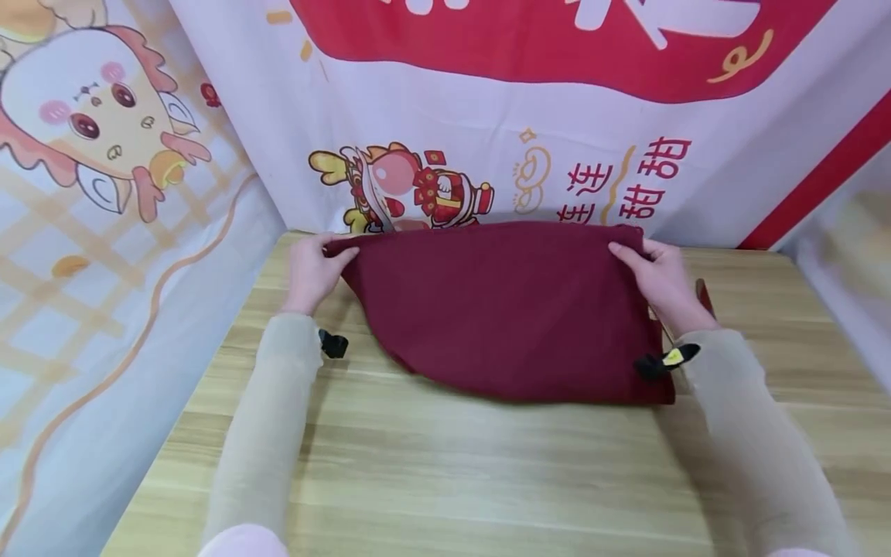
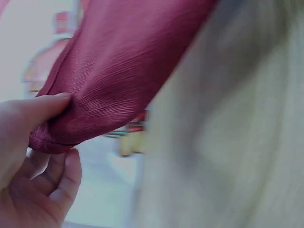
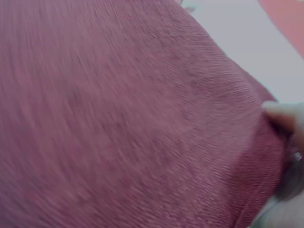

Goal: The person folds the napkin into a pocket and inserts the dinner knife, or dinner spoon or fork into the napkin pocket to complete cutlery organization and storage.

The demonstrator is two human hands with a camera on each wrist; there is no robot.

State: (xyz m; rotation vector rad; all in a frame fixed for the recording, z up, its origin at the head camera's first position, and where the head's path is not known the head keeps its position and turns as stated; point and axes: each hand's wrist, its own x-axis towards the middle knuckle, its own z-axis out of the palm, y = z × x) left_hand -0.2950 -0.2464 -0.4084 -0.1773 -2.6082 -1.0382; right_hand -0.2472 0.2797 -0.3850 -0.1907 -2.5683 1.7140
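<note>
While the far edge of a dark red cloth [image 1: 508, 309] is held raised at both of its corners, the rest of it is draped down onto the wooden worktop [image 1: 487, 464]. The cloth's long axis is laid from left to right across the worktop, parallel to the printed backdrop [image 1: 487, 155] hung behind it, and its rounded lower edge is turned toward the person. The left far corner is pinched by the left hand [image 1: 313, 271]; in the left wrist view the fabric [image 2: 114, 71] is seen clamped between the thumb [image 2: 33, 111] and the curled fingers [image 2: 66, 175] of that hand [image 2: 28, 180], so this grip is closed on the cloth. The right far corner is pinched by the right hand [image 1: 657, 278], with the thumb laid on top of the fabric; in the blurred right wrist view the ribbed weave [image 3: 133, 123] fills nearly the whole picture and only a fingertip [image 3: 285, 114] is made out at the corner. Pale sheer sleeves [image 1: 264, 433] are worn on both forearms, and a small black clip [image 1: 334, 344] is seen at the left wrist, with another, yellow-marked one [image 1: 664, 361] at the right wrist. The cloth is kept near the back half of the worktop, just in front of the backdrop.
</note>
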